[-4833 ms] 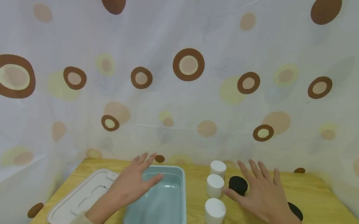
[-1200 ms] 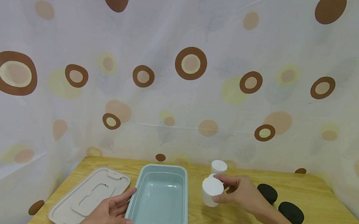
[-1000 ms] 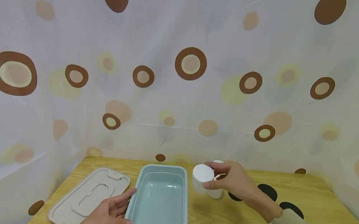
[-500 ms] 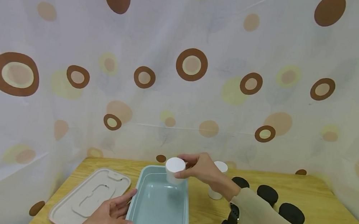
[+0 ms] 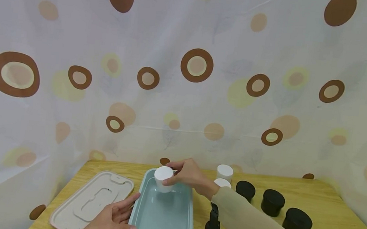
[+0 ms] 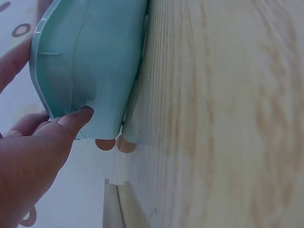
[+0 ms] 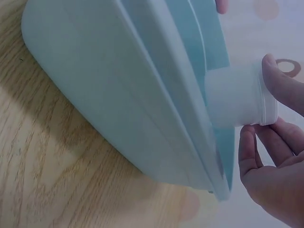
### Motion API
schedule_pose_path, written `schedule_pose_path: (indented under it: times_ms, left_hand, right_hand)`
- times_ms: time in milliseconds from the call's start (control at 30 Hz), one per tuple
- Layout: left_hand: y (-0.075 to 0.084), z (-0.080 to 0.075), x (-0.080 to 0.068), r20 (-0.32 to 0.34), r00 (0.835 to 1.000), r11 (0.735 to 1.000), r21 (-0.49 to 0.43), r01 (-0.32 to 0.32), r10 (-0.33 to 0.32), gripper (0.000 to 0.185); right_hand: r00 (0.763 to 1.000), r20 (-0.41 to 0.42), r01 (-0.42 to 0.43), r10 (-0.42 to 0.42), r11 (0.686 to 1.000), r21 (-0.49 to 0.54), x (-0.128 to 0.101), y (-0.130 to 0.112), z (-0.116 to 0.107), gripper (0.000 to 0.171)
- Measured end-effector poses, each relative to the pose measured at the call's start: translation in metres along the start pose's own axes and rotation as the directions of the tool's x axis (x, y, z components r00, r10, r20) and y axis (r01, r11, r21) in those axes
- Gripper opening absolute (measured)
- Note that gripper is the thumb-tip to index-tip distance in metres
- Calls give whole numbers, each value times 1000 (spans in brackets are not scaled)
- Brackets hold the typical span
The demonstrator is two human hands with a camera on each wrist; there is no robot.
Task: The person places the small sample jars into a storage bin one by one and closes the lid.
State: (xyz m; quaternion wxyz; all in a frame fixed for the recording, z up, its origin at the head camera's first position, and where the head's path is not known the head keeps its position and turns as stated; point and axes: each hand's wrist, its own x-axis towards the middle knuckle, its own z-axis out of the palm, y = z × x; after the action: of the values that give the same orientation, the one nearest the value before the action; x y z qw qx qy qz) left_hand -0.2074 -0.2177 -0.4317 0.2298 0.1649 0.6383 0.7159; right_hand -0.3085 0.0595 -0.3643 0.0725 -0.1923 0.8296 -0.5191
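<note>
In the head view a white round lidded jar point(image 5: 164, 179) hangs upright over the far left part of the pale blue plastic box point(image 5: 191, 218). My right hand point(image 5: 188, 174) pinches it between thumb and fingers. In the right wrist view the grip sits at the jar's lid end, and the jar's lower part point(image 7: 228, 95) overlaps the box's rim. My left hand point(image 5: 112, 216) holds the box's left side, its thumb at the rim. The left wrist view shows a fingertip point(image 6: 85, 113) against the outer wall below the rim.
Two more white jars stand right of the box, a rear one point(image 5: 225, 172) and one point(image 5: 222, 183) partly behind the right forearm. Several black round jars point(image 5: 272, 202) stand farther right. A flat pale lid point(image 5: 95, 200) lies left of the box. A patterned curtain point(image 5: 158, 104) closes the back.
The right hand first hovered open, then gripped the nearest white jar and carried it left over the box. The left hand came down onto the box's left side and stayed there.
</note>
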Motion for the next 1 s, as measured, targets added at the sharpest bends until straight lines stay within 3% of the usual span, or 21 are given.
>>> schedule_pose_path:
  times_ms: [467, 1000]
  left_hand:
    - [0, -2, 0, 33, 999, 1000, 8, -10, 10, 90]
    - [0, -2, 0, 43, 999, 1000, 10, -17, 16, 89]
  right_hand:
    - [995, -72, -83, 73, 986, -148, 16, 6, 27, 54]
    - [990, -110, -113, 92, 973, -200, 16, 11, 42, 53]
